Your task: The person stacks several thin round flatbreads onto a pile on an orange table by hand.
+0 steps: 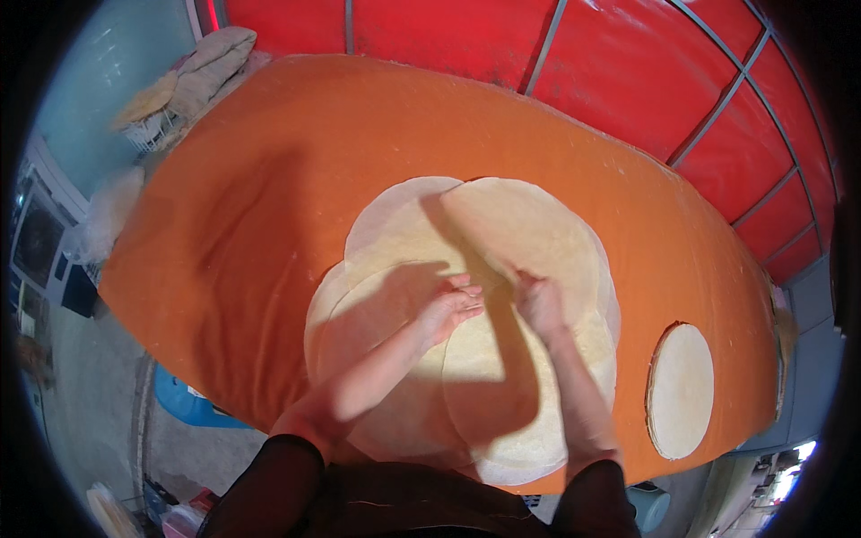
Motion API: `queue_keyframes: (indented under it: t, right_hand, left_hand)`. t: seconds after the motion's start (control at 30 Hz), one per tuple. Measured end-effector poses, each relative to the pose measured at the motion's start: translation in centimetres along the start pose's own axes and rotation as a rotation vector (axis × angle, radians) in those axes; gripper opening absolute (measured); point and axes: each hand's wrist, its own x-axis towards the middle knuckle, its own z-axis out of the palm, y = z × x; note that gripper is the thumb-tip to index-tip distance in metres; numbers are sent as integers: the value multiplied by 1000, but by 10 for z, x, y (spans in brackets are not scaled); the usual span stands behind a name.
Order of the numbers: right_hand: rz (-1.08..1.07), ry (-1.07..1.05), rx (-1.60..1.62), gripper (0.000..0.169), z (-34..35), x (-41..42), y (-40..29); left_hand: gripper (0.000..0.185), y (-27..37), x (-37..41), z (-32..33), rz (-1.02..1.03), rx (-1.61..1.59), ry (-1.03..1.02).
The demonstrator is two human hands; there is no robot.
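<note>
Several thin, round sheets of flatbread or dough (397, 222) lie overlapping before me on an orange cloth (377, 114). My right hand (540, 304) pinches the near edge of one upper sheet (538, 222), which looks raised along its left side and casts a shadow beneath. To its left, my left hand (452, 311) hovers above the middle of the overlapping sheets, palm turned inward. Its fingers are slightly spread, and nothing shows in them. Shadows of both arms fall across the pale sheets.
A neat stack of smaller dough rounds (681, 391) sits on the cloth at right. Beyond the far edge rises a red panel with a metal frame (457, 40). A white wire basket (149, 131) with folded cloth stands at far left. Below left is a blue plastic container (192, 400).
</note>
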Motion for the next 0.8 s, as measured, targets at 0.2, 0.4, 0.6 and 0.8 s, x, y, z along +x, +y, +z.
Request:
queue_keyframes:
  t: [0.2,0.4,0.6,0.8]
  right_hand:
    - [346,271,962,16,-179,11,-25]
    - [485,268,1636,53,-161,-116,4]
    - [829,194,1416,44,-5,-169,34]
    - [856,353,1465,29,37,-170,56]
  left_hand:
    - [58,-22,-36,-14,-104,-16,97]
    - [60,31,-134,11,344,-160,246]
    - [43,30,-146,-58,156,1190,486]
    - [42,20,-142,-56,128,1436,683]
